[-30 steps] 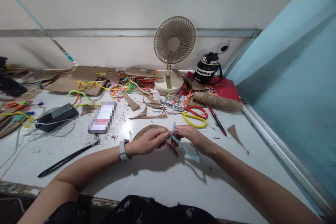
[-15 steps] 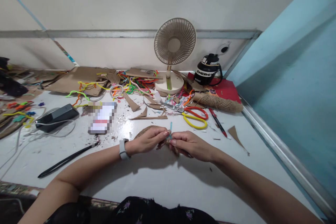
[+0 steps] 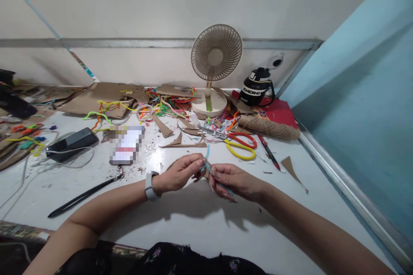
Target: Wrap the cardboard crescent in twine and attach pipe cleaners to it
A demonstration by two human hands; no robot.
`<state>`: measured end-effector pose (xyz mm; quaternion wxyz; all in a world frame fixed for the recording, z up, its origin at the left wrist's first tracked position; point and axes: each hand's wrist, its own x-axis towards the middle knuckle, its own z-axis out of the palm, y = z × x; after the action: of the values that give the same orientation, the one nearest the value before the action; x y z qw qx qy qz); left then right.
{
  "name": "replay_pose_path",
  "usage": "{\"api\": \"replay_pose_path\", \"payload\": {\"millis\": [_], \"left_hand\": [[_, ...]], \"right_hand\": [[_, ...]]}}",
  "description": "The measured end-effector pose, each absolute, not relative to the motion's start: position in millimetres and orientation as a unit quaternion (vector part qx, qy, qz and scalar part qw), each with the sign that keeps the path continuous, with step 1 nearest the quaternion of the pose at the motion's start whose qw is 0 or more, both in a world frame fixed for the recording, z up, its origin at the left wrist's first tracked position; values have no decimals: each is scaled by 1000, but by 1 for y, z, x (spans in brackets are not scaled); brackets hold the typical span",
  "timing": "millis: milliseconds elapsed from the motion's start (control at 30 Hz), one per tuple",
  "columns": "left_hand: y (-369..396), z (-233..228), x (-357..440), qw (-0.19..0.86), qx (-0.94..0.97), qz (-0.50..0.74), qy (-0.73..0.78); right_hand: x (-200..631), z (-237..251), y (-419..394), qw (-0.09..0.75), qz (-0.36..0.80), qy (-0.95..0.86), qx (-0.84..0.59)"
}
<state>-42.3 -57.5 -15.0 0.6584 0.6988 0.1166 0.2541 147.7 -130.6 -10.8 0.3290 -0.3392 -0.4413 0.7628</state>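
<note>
My left hand [image 3: 182,172], wearing a watch [image 3: 151,186] on its wrist, is closed around a brown piece covered in twine [image 3: 206,175]; most of that piece is hidden behind the fingers. A light blue pipe cleaner [image 3: 208,151] sticks up at the left thumb and crosses down between both hands. My right hand [image 3: 234,180] pinches it between thumb and forefinger, and its loose end shows below the right fingers. Both hands are close together just above the white table [image 3: 200,227]. Scissors with red and yellow handles [image 3: 238,145] lie beyond the right hand.
Along the back stand a fan [image 3: 209,103] and a black jug [image 3: 256,88], amid cardboard [image 3: 97,99] and tangled pipe cleaners. A twine roll [image 3: 271,126], red pen [image 3: 269,152] and cardboard scrap [image 3: 292,172] lie right; a phone [image 3: 127,146] and black box [image 3: 72,144] lie left.
The right hand has shifted slightly and its fingers have loosened a little. More of the light blue pipe cleaner now shows, running down across the right fingers.
</note>
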Motion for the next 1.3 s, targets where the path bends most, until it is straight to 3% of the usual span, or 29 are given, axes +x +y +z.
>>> {"api": "replay_pose_path", "payload": {"millis": [267,500,800,1000,1300], "left_hand": [[-59,-4,-48,759,644,66,70],[-53,-4,-48,768,633,-87,28],[-43,-16,-42,741,651,70,146],[-43,-30,-32,754,551,262,242],[-45,-28,-33,776,535,253,215]], "right_hand": [[161,-14,-120,281,700,-531,-387],[174,-7,-114,190,693,-610,-335],[173,-9,-115,238,661,-601,-382],[166,-6,-115,358,517,-625,-462],[160,-5,-116,389,317,-704,-503]]}}
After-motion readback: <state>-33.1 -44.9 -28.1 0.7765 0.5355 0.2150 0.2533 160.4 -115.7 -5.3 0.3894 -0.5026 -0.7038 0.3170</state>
